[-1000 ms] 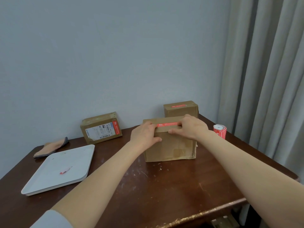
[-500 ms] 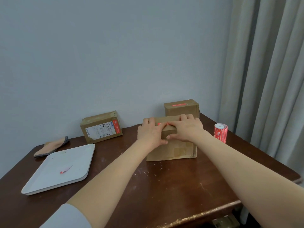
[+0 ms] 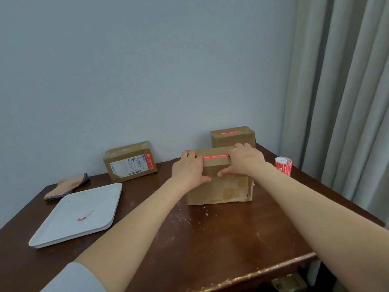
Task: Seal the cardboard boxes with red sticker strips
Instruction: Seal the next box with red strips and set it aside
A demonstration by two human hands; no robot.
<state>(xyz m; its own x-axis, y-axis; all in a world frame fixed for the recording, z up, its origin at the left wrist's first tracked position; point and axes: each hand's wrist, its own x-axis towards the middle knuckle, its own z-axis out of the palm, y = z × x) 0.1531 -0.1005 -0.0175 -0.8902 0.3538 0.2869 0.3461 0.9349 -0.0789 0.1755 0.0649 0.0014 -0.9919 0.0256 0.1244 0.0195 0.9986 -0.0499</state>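
the red sticker strip (image 3: pixel 215 157) lies along the top front edge of the middle cardboard box (image 3: pixel 219 186) on the desk (image 3: pixel 210 239), its long axis running side to side between the hands. the left hand (image 3: pixel 190 170) and right hand (image 3: pixel 245 160) each press one end, fingers spread flat and gripping nothing.

Red sticker strip (image 3: pixel 215 157) on near box (image 3: pixel 219 186): white print, illegible. Far-left box (image 3: pixel 129 161): white shipping label (image 3: pixel 126 165) with barcode, text too small to read. Sticker roll (image 3: pixel 283 168), far right: white characters, unreadable. Far box (image 3: pixel 232 137): red strip, print illegible.
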